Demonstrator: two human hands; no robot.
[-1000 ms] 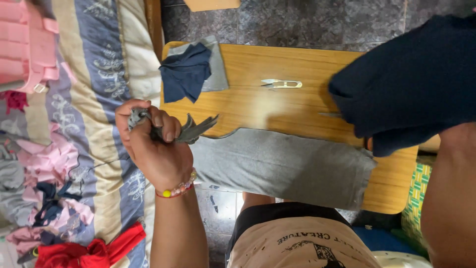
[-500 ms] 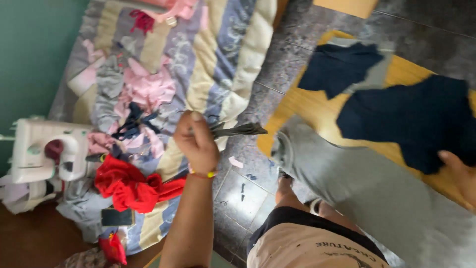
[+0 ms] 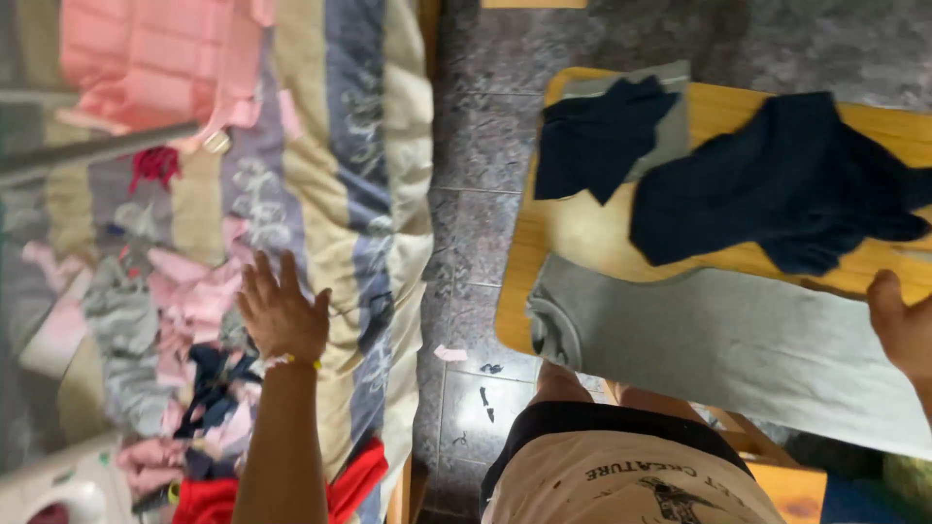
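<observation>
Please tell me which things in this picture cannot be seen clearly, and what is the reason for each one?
- Right hand: cut off by the right edge of the head view; its fingers are out of frame.
- Grey garment: its lower end runs under the person's body and off the edge.
- Fabric scraps beyond the left hand: motion blur merges them.
- White machine: cut off at the bottom-left corner.

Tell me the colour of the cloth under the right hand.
Grey: the cloth under the right hand lies flat on the wooden table; head view.
</observation>
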